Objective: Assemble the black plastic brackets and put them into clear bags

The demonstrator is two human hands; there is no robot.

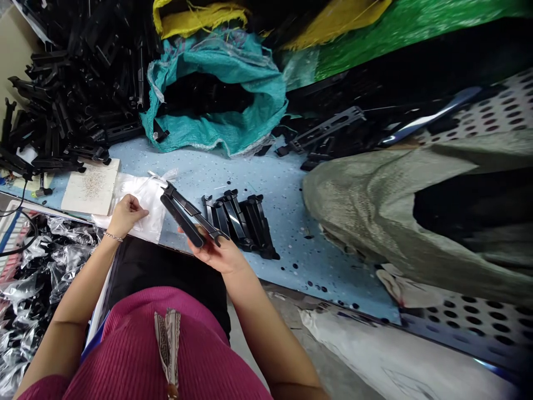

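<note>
My right hand [219, 254] holds a black plastic folding bracket [183, 219], its two long arms slightly spread, tilted above the table's front edge. My left hand [126, 214] is over a stack of clear plastic bags [150, 214], thumb and fingers drawn together. Whether a bag is pinched in them I cannot make out. Just right of the held bracket, several similar black brackets [239, 222] lie side by side on the blue tabletop [287, 211].
A stained white board [90, 186] lies left of the bags. Heaped black parts [62, 111] fill the back left. A teal sack [216, 133] stands behind, a grey-green sack [358, 194] at right. Bagged parts [50, 261] fill a crate at lower left.
</note>
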